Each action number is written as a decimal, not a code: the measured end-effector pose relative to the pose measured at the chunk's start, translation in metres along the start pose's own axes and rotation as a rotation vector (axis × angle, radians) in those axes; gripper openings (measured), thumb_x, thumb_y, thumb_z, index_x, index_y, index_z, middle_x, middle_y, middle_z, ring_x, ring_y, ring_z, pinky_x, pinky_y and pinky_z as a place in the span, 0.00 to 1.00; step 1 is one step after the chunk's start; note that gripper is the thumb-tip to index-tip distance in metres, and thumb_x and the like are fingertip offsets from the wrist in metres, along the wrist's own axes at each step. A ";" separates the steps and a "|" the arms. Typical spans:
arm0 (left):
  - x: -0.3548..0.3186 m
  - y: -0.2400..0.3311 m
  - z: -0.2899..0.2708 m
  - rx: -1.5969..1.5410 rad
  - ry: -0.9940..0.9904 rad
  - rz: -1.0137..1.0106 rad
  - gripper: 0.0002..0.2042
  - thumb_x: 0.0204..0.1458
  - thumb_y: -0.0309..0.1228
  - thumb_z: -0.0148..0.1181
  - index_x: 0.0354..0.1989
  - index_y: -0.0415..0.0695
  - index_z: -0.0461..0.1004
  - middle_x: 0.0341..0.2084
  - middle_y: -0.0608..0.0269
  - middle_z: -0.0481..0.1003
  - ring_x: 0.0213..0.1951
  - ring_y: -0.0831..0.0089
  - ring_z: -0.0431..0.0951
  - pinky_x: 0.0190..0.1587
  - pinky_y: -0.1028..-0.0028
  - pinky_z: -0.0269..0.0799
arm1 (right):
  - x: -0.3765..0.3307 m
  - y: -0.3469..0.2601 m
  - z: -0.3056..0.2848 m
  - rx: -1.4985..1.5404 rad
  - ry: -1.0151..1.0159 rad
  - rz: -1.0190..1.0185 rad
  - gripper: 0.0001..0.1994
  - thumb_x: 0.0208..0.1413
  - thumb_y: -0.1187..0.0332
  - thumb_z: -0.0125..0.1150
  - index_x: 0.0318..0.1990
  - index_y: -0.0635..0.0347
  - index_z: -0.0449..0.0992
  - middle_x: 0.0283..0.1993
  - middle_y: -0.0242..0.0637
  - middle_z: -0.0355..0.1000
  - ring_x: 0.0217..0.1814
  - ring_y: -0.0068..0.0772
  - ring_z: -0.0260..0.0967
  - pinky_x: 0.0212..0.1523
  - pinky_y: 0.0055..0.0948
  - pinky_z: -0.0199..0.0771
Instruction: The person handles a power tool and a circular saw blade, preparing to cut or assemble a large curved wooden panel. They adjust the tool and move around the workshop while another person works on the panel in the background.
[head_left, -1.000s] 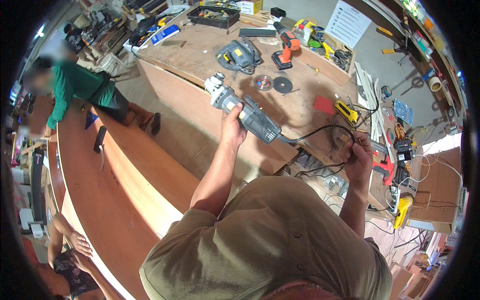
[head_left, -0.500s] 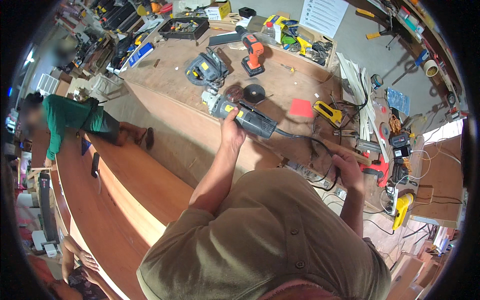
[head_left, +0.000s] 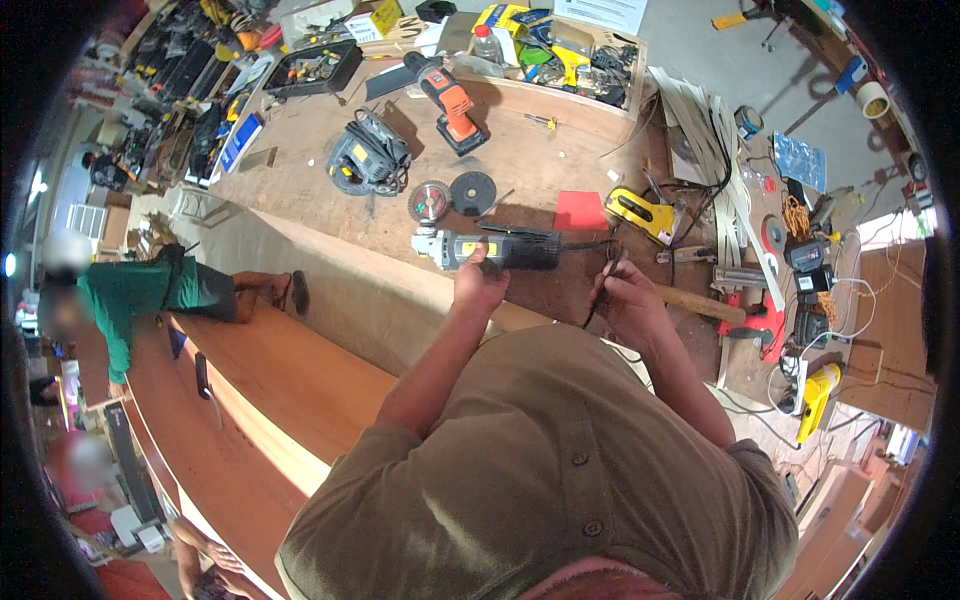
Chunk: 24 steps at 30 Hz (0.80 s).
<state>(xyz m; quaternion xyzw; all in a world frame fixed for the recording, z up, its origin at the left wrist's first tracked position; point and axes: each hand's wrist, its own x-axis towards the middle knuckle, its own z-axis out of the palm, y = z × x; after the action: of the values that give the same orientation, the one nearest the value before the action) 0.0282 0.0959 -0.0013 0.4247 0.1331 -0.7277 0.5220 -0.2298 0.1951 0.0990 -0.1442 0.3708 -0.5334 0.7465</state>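
Note:
My left hand point(head_left: 480, 285) grips the black and grey angle grinder point(head_left: 492, 247), which lies level just above the wooden workbench point(head_left: 330, 215), head pointing left. My right hand point(head_left: 628, 298) pinches the grinder's black power cord point(head_left: 598, 272) a little to the right of the tool. Two round discs lie beyond the grinder: a toothed one point(head_left: 428, 201) and a dark one point(head_left: 472, 192). A red pad point(head_left: 581, 211) sits to the right of them.
An orange drill point(head_left: 450, 101), a grey circular saw point(head_left: 368, 158), a yellow tool point(head_left: 642, 214) and a hammer point(head_left: 700, 303) lie on the bench. Long wooden boards point(head_left: 290, 390) run at lower left. A person in a green shirt point(head_left: 135, 295) bends over them.
The grinder has come down from a tilted, raised hold to lie level near the benchtop. My right hand moved left along the cord, closer to the tool.

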 end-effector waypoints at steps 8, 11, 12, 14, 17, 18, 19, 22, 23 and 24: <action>0.012 0.007 0.003 0.179 0.133 -0.105 0.11 0.61 0.34 0.57 0.49 0.44 0.69 0.42 0.58 0.75 0.45 0.62 0.74 0.47 0.59 0.72 | 0.043 0.050 0.026 -0.113 0.193 -0.031 0.06 0.59 0.74 0.58 0.43 0.55 0.71 0.38 0.31 0.71 0.39 0.31 0.72 0.40 0.35 0.77; 0.037 0.012 -0.018 0.252 -0.006 -0.189 0.13 0.59 0.36 0.60 0.49 0.48 0.69 0.42 0.62 0.73 0.45 0.65 0.72 0.49 0.59 0.70 | 0.052 0.066 0.039 -0.111 0.275 -0.061 0.07 0.59 0.75 0.57 0.43 0.54 0.70 0.38 0.31 0.71 0.40 0.32 0.73 0.42 0.39 0.79; 0.036 0.014 -0.018 0.280 -0.073 -0.222 0.14 0.58 0.36 0.62 0.50 0.49 0.69 0.42 0.64 0.72 0.45 0.66 0.72 0.50 0.60 0.69 | 0.054 0.071 0.042 -0.089 0.301 -0.063 0.07 0.59 0.76 0.57 0.43 0.54 0.70 0.39 0.31 0.71 0.40 0.32 0.73 0.42 0.40 0.79; 0.033 0.010 -0.014 0.269 0.005 -0.219 0.14 0.59 0.36 0.61 0.49 0.48 0.69 0.42 0.62 0.72 0.46 0.66 0.72 0.52 0.59 0.69 | 0.060 0.077 0.042 -0.070 0.356 -0.058 0.07 0.59 0.77 0.56 0.43 0.54 0.69 0.39 0.32 0.70 0.40 0.33 0.73 0.45 0.41 0.79; 0.032 0.013 -0.008 0.320 0.082 -0.196 0.13 0.60 0.36 0.59 0.49 0.46 0.69 0.42 0.60 0.73 0.46 0.64 0.73 0.53 0.58 0.70 | 0.076 0.090 0.035 0.034 0.382 -0.098 0.07 0.59 0.76 0.56 0.41 0.54 0.69 0.39 0.33 0.71 0.40 0.33 0.72 0.46 0.41 0.78; 0.032 0.015 -0.010 0.345 0.103 -0.185 0.13 0.60 0.37 0.58 0.49 0.45 0.69 0.42 0.59 0.73 0.46 0.63 0.73 0.53 0.58 0.70 | 0.079 0.092 0.037 0.037 0.404 -0.116 0.06 0.59 0.76 0.56 0.41 0.53 0.69 0.39 0.33 0.71 0.40 0.33 0.72 0.46 0.41 0.78; 0.037 0.021 -0.020 0.621 -0.068 -0.106 0.14 0.61 0.37 0.57 0.50 0.45 0.68 0.42 0.58 0.72 0.46 0.62 0.74 0.53 0.57 0.71 | 0.082 0.093 0.038 0.041 0.426 -0.135 0.06 0.58 0.76 0.56 0.41 0.53 0.69 0.38 0.33 0.71 0.39 0.33 0.72 0.46 0.41 0.78; 0.028 0.034 -0.033 0.960 -0.277 -0.149 0.15 0.61 0.38 0.57 0.51 0.43 0.68 0.44 0.55 0.73 0.47 0.58 0.75 0.52 0.55 0.72 | 0.093 0.104 0.027 0.115 0.385 -0.171 0.06 0.58 0.75 0.56 0.41 0.53 0.69 0.37 0.34 0.71 0.39 0.34 0.72 0.46 0.41 0.78; 0.019 0.035 -0.026 0.752 -0.121 -0.355 0.16 0.61 0.38 0.57 0.51 0.42 0.69 0.45 0.54 0.74 0.48 0.57 0.75 0.52 0.56 0.72 | 0.095 0.106 0.023 0.052 0.394 -0.186 0.06 0.59 0.75 0.56 0.40 0.53 0.69 0.36 0.34 0.71 0.39 0.34 0.72 0.46 0.41 0.78; 0.001 0.039 -0.013 0.535 0.039 -0.545 0.16 0.60 0.38 0.58 0.51 0.41 0.69 0.46 0.52 0.74 0.50 0.56 0.75 0.51 0.56 0.72 | 0.096 0.108 0.021 -0.011 0.398 -0.198 0.05 0.59 0.75 0.56 0.40 0.53 0.69 0.36 0.34 0.71 0.39 0.34 0.72 0.46 0.41 0.78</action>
<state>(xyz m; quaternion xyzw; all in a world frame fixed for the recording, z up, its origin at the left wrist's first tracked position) 0.0681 0.0871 -0.0003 0.5085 0.0563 -0.8406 0.1776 -0.1253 0.1461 0.0094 -0.0760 0.4979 -0.6200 0.6016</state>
